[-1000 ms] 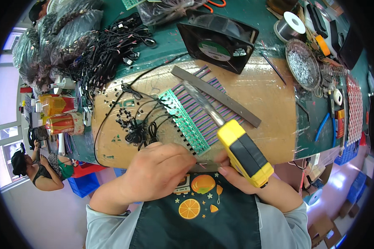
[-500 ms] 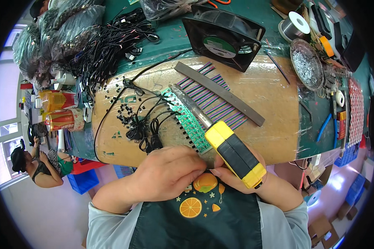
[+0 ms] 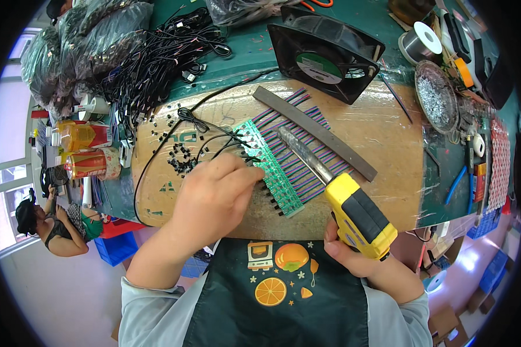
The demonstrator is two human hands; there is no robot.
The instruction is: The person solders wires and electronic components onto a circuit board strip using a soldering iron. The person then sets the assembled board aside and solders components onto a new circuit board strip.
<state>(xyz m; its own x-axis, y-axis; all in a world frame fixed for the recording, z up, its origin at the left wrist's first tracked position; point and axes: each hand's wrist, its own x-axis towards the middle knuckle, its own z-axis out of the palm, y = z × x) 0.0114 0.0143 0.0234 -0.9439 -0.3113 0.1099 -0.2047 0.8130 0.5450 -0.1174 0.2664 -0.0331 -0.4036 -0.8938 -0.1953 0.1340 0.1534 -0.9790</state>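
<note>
My right hand [image 3: 353, 261] is wrapped round a yellow and black soldering gun [image 3: 362, 217]. The gun's metal barrel points up and left, its dark tip above striped ribbon wires [image 3: 315, 165]. A strip of green circuit boards [image 3: 272, 173] lies on the brown work board, the wires running off its right side. My left hand [image 3: 217, 194] is closed, fingertips at the strip's left edge beside the ends of black cables [image 3: 219, 137]. What those fingers pinch is hidden. Small black parts line the strip's lower left edge.
A grey-brown bar [image 3: 315, 133] lies across the ribbon wires. Behind it stands a black fan [image 3: 327, 55]. Bundled black cables [image 3: 156, 63] lie at the far left, a solder spool [image 3: 421, 43] and metal dish [image 3: 437, 95] at the right. Tiny black parts [image 3: 182, 159] are scattered left.
My left hand has moved up and away from my right hand to the circuit boards. My right hand has shifted right with the soldering gun, its tip now over the ribbon wires.
</note>
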